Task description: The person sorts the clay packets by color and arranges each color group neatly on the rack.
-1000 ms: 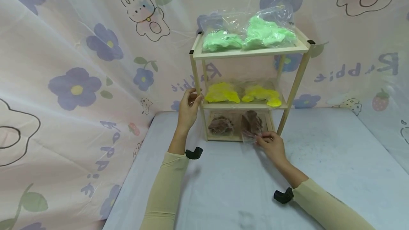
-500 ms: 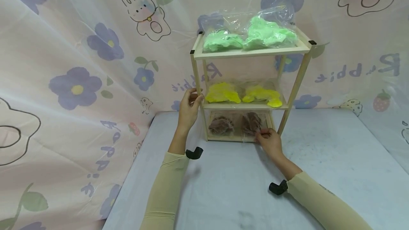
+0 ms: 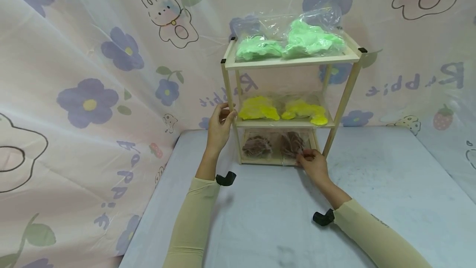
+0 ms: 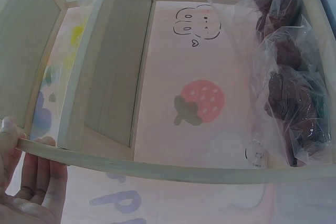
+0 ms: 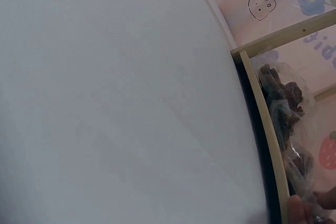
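A three-tier wooden rack (image 3: 293,124) stands at the back of the table in the head view. My left hand (image 3: 218,129) holds its front left post at middle-shelf height; in the left wrist view the thumb and fingers of the left hand (image 4: 39,187) lie on opposite sides of that post. On the bottom shelf are two brown lumps in clear plastic bags, a left bag (image 3: 256,147) and a right bag (image 3: 291,144). My right hand (image 3: 315,166) pinches the front right edge of the right bag. Only fingertips of the right hand (image 5: 298,211) show in the right wrist view.
Yellow lumps (image 3: 259,108) in clear plastic lie on the middle shelf. Bagged light green lumps (image 3: 312,38) rest on the top shelf. A white cloth covers the table (image 3: 260,218). Behind the rack hangs a printed curtain (image 3: 208,69).
The right bag, lifted at its front a second ago, now lies lower on the bottom shelf. My right hand has shifted slightly forward and left. The left hand has stayed put.
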{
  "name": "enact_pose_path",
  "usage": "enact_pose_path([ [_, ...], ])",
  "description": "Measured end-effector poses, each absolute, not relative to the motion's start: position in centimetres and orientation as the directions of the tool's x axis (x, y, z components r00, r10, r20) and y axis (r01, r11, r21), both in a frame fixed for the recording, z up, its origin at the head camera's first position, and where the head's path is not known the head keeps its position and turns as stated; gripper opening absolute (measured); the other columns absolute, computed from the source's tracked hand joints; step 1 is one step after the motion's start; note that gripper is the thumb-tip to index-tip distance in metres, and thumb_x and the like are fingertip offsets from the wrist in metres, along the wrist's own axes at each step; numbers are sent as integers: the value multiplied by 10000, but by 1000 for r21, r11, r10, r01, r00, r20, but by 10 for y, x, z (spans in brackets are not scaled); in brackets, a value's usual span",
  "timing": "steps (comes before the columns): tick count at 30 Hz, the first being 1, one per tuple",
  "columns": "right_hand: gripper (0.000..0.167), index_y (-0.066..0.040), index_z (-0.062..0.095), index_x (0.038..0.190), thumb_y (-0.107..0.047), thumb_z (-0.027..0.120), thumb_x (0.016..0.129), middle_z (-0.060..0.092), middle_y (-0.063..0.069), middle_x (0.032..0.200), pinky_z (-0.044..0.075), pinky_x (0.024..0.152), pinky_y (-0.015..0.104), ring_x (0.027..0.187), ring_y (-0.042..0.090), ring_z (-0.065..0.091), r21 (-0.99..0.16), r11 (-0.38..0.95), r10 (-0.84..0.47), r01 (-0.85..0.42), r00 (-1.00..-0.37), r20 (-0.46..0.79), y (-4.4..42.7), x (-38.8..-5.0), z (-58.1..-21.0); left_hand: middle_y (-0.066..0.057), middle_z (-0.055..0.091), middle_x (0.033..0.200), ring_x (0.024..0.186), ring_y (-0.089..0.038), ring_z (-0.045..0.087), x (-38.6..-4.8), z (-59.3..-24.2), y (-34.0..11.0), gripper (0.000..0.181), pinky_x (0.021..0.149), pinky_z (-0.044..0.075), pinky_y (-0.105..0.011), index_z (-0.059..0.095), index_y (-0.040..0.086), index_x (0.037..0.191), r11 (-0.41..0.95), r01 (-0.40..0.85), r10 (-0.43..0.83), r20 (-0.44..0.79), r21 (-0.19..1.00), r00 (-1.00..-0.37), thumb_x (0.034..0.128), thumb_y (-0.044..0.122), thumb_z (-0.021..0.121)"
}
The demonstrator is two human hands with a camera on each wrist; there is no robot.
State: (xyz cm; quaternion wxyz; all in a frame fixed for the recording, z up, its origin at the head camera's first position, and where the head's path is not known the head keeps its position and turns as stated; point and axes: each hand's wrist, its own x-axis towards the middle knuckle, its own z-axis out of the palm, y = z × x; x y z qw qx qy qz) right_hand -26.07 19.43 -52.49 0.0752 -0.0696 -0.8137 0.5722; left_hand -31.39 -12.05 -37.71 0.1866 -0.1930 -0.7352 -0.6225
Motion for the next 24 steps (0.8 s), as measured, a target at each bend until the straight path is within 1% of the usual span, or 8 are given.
enact_pose_path([
  [4,440,144,573,1365,-153,678,1058,724,318,1166,527,665,120,916,194,738,-913,408,170,17,-984,57,196,-258,-525,-164,668,1152,1140,-283,661,-315,-378,-121,392,1073,561,-435,616,9,1407,138,509,55,507,849,-860,1077,214,673],
  [8,494,160,524,1429,-139,674,1065,713,346,1206,543,698,127,1000,350,768,-908,417,98,-32,-992,81,198,-254,-524,-149,664,1162,1143,-271,653,-315,-380,-124,372,1074,560,-428,627,54,1402,127,499,50,497,857,-866,1075,225,676],
  [11,529,165,490,1466,-130,674,1067,677,375,1267,570,728,156,1089,442,742,-904,422,53,-70,-993,101,200,-247,-520,-148,666,1156,1138,-269,655,-315,-381,-126,356,1072,562,-430,635,73,1393,135,494,46,493,859,-869,1073,221,683],
  [13,563,159,464,1492,-150,675,1072,633,384,1334,593,772,197,1151,470,712,-894,441,23,-81,-995,102,203,-240,-515,-161,672,1152,1143,-277,663,-315,-383,-127,352,1079,560,-435,637,65,1390,142,491,44,490,860,-871,1071,202,689],
  [15,599,149,439,1516,-181,679,1076,593,383,1386,618,818,270,1198,486,683,-881,465,-1,-80,-996,90,206,-233,-509,-174,674,1167,1162,-290,668,-314,-386,-128,354,1094,555,-430,630,49,1395,149,487,51,485,861,-873,1070,175,691],
  [17,625,140,432,1526,-215,686,1078,569,373,1415,628,857,350,1225,487,664,-864,497,-23,-81,-997,80,210,-225,-504,-191,664,1214,1203,-308,661,-313,-389,-129,382,1116,542,-421,603,28,1420,153,478,65,473,865,-878,1070,152,692],
  [19,631,129,444,1526,-243,690,1079,573,363,1421,630,863,411,1227,487,655,-845,529,-39,-83,-997,73,215,-218,-499,-193,644,1274,1253,-314,642,-311,-392,-131,421,1139,525,-396,571,17,1451,164,463,80,456,871,-887,1073,155,694],
  [24,535,95,547,1464,-244,697,1078,627,325,1369,641,816,426,1189,486,668,-793,594,-82,-134,-991,107,233,-202,-490,-147,606,1398,1354,-287,589,-303,-403,-141,476,1171,493,-357,536,53,1501,209,424,111,409,881,-906,1085,228,688],
])
